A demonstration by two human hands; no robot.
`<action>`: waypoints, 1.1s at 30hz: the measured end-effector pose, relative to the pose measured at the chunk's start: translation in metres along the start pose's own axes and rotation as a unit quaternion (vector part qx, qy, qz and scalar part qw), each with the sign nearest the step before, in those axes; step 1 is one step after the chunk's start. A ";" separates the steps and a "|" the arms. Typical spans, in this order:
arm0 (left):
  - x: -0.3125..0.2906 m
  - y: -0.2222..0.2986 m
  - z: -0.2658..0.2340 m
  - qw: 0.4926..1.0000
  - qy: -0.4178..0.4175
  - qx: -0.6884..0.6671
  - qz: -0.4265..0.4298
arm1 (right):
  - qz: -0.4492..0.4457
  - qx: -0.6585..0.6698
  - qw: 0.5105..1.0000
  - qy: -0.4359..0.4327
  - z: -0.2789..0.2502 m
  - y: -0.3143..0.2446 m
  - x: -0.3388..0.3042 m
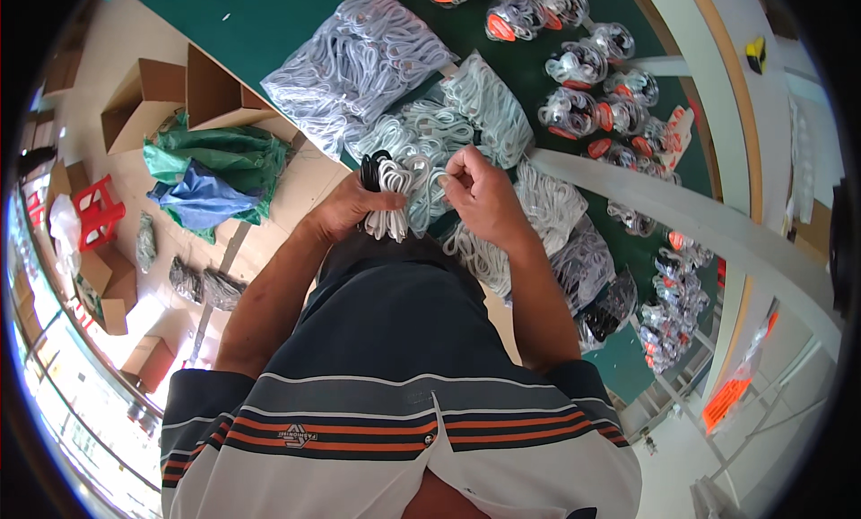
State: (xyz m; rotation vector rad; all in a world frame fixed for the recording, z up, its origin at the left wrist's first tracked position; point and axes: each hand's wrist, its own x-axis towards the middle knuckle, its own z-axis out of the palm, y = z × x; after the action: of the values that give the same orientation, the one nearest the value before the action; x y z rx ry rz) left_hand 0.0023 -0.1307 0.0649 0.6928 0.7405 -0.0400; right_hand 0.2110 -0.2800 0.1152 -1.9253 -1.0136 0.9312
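My left hand (348, 207) is closed around several coiled cords: a black cord bundle (369, 171) on the outer side and white cord bundles (391, 189) beside it. Just to the right, my right hand (484, 196) is pinched, thumb against forefinger, close to pale greenish cords. Whether a cord end is between those fingertips is too small to make out. Beyond both hands lies a heap of pale greenish cord bundles (421, 125) on the green table (215, 17). A large clear bag of greyish-white cords (359, 57) lies at the far left of it.
Bagged white cords (549, 201) and a bag with black cords (610, 308) lie at right. Several clear round containers with orange labels (574, 64) stand behind a white bar (682, 205). Leftward on the floor are cardboard boxes (143, 102), green sacking (215, 160) and a red stool (97, 212).
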 end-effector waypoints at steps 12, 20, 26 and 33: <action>-0.020 0.025 -0.042 0.982 0.037 -0.186 0.015 | -0.007 -0.023 0.998 0.059 0.101 -0.020 0.076; -0.043 0.092 -0.146 0.988 0.047 -0.135 0.051 | 0.065 -0.058 0.996 0.013 0.158 -0.006 0.253; -0.065 0.104 -0.188 0.986 0.087 -0.124 0.064 | 0.199 -0.355 0.913 0.033 0.209 -0.028 0.309; -0.060 0.115 -0.198 0.986 0.086 -0.141 0.038 | 0.167 -0.271 0.944 0.079 0.224 0.000 0.311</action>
State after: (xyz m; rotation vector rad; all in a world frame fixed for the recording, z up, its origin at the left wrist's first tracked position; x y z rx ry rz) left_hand -0.1317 0.0641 0.0633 0.4559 0.8644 0.1937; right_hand 0.1514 0.0544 -0.0629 -2.6526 -0.9256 0.6996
